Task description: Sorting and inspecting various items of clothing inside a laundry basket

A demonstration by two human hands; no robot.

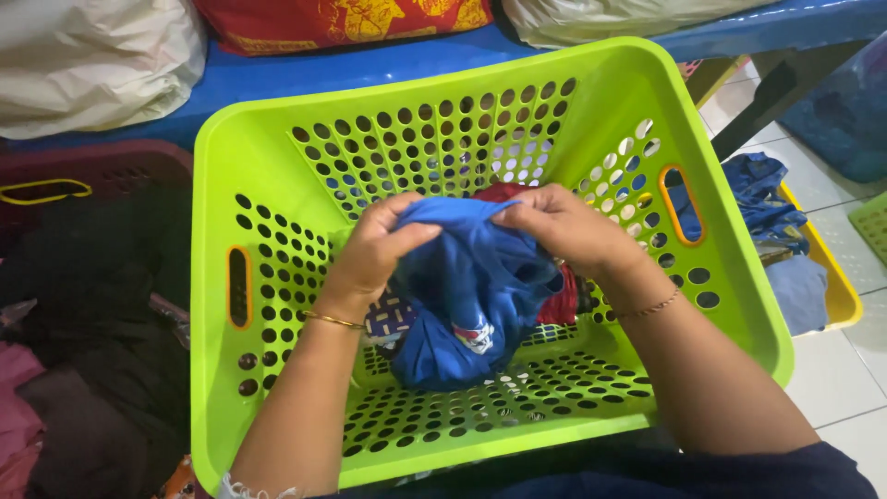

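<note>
While both hands pinch its top edge, left hand [374,249] and right hand [564,231] closed on cloth, the blue garment [467,296] hangs downward into the green basket [277,148], equally near each.

- Blue bench [305,72]: runs across the top of the view, behind the baskets.
- White sack [88,55]: rests on the bench at the upper left.
- Red cushion with yellow print [342,18]: lies on the bench at top centre.
- Second pale sack [610,14]: lies at the top right of the bench.
- Maroon basket [92,166]: stands at left with a yellow-rimmed handle slot; it holds dark clothes [92,305].
- Pink cloth [17,407]: lies at the lower left edge, beside the dark clothes.
- Yellow basket [836,286]: stands at right on the floor and holds blue clothes [767,208].
- White tiled floor [841,379]: shows at lower right.
</note>
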